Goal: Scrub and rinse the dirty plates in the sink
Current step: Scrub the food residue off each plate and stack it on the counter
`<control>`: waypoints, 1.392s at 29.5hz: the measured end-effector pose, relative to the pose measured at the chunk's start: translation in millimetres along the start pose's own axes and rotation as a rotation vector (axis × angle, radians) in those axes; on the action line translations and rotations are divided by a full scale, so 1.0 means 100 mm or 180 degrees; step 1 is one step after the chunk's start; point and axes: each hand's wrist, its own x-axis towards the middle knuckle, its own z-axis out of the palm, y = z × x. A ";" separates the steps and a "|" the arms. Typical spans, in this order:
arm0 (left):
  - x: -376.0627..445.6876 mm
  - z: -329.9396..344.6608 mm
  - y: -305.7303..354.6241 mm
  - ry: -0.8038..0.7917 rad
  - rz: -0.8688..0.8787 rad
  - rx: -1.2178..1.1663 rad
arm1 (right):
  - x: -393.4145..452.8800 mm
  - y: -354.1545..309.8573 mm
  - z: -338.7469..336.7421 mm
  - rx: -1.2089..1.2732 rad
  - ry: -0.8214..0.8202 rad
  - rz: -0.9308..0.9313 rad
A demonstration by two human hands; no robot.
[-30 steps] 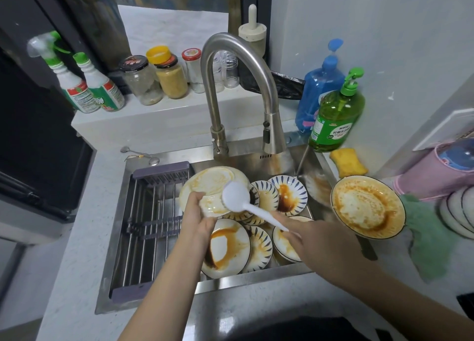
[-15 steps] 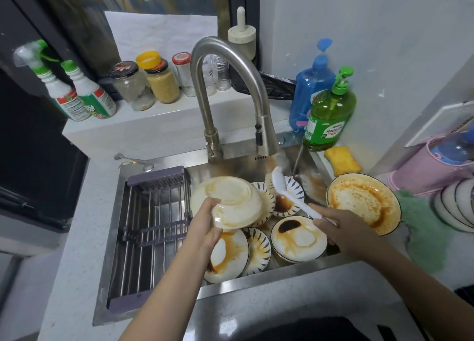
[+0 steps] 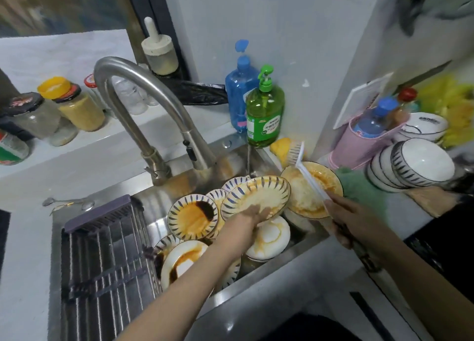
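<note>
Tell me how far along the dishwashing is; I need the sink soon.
Nothing looks finished: the drying rack holds no plates. In hand: the left hand holds a striped plate with orange smears, while the right hand grips the white brush, raised off the dishes. Left: several sauce-stained plates in the sink and a dirty plate on its right edge.

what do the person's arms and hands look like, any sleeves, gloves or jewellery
Both forearms are bare, with no sleeves in view and no gloves. The left hand shows no ring or band. On the wrist behind the right hand there seems to be a dark band, perhaps a watch strap or bracelet; blur hides its detail. No other markings can be made out.
</note>
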 end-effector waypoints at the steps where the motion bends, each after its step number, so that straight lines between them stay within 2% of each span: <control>1: 0.09 0.02 0.05 -0.0066 0.0164 0.0200 | 0.01 0.00 -0.06 0.0035 0.0083 0.0012; 7: 0.57 0.07 0.42 -0.0246 0.1000 0.0829 | 0.07 0.09 -0.33 0.0069 0.0226 0.0076; 12: 0.84 0.24 0.64 -0.0390 0.1272 0.1078 | 0.12 0.15 -0.46 0.0047 0.0248 0.0153; 24: 1.26 0.34 0.77 -0.0697 0.1157 0.1330 | 0.35 0.26 -0.70 0.0033 0.0145 0.0309; 34: 1.29 0.49 0.63 -0.0926 0.1319 0.1641 | 0.51 0.25 -0.64 -0.0047 -0.0120 0.0401; 36: 1.25 0.50 0.56 -0.0811 0.1303 0.1445 | 0.52 0.25 -0.56 0.0055 -0.0198 0.0435; 38: 1.16 0.48 0.46 -0.0528 0.1257 0.0844 | 0.54 0.23 -0.46 0.0082 -0.0281 0.0468; 41: 0.85 0.36 0.23 0.0165 0.0770 -0.0230 | 0.57 0.23 -0.25 0.0260 -0.0496 0.0569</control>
